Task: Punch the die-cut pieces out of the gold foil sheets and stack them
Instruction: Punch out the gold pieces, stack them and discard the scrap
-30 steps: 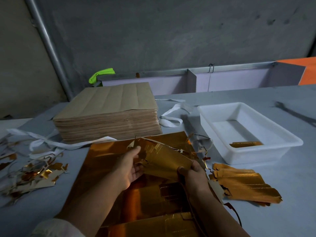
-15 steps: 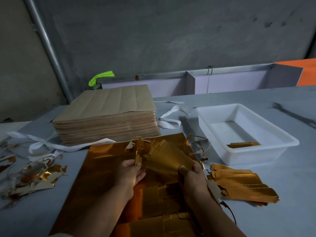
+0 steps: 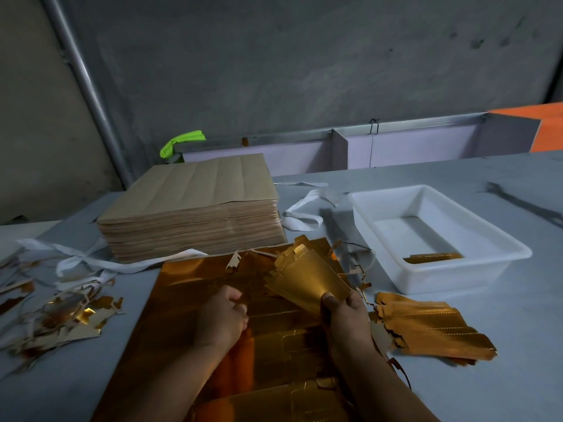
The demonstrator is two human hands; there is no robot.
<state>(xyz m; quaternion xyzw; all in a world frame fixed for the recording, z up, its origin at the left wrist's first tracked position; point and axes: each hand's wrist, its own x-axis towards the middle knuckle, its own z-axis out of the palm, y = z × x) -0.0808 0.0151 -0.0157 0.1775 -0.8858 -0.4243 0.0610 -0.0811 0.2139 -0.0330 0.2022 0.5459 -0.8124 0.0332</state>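
Table (image 3: 502, 345) in front of me was a dull grey-blue, and it ran back to a low pale partition (image 3: 411, 146) under a rough dark wall (image 3: 289, 71). A metal pipe (image 3: 88, 95) slanted up the wall on the left. A thick stack of brown paper (image 3: 195, 214) sat at the back left with white strips (image 3: 301, 216) lying beside it. A heap of foil scraps (image 3: 61, 318) lay at the far left. A white tub (image 3: 457, 280) stood at the right with one gold piece (image 3: 432, 257) lying in it.

The gold foil sheet (image 3: 189, 287) lay flat on the table right before me. My stack of punched pieces (image 3: 426, 327) lay on the table just right of the sheet, in front of the tub.

My right hand (image 3: 347, 321) gripped a bundle of die-cut pieces (image 3: 307, 281) by its near end, thumb on top. The bundle fanned up and away over the sheet.

A second before, my left hand (image 3: 221, 318) had held the left edge of that bundle. It had since come off and dropped to the sheet, apart from the bundle, with its fingers curled in. I could not tell whether it pinched a scrap or nothing. The right hand had kept its grip throughout, and the tub, paper and stack had not moved.
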